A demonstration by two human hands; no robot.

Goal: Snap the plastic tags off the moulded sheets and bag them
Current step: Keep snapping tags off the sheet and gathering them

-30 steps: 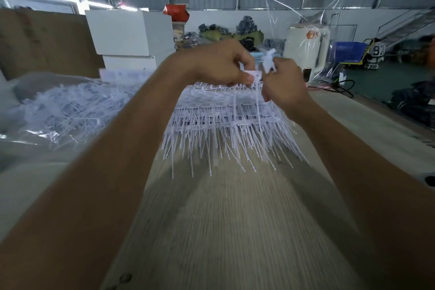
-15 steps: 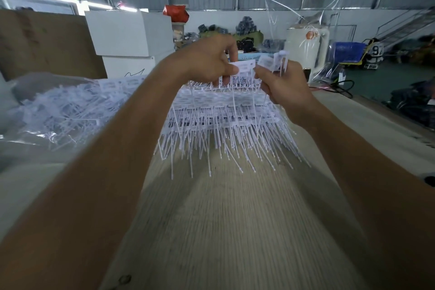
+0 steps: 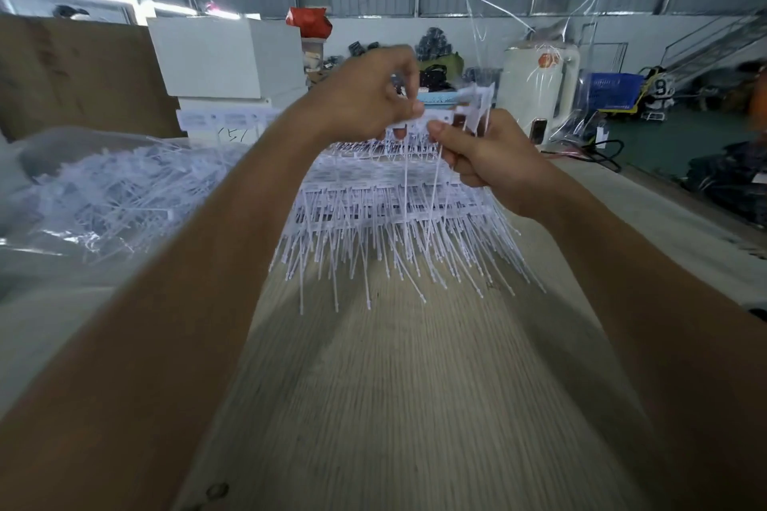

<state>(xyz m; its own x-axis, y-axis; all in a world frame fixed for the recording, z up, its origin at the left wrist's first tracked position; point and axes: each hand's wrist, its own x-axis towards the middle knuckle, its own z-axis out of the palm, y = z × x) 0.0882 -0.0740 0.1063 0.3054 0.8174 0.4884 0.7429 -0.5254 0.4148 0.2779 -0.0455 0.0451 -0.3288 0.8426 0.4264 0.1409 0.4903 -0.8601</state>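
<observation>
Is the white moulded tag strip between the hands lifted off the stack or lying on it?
Lifted. Both the left hand and right hand pinch the white moulded tag strip above the stack of moulded sheets.

Left hand (image 3: 365, 95) has lifted and now pinches the thin white moulded plastic strip (image 3: 431, 119); right hand (image 3: 494, 162) has dropped slightly.

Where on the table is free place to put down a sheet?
Bare table lies near the person, between the forearms, below the tips of the stacked sheets. Crowded: the loose tags on the left, and the sheets under both hands.
</observation>
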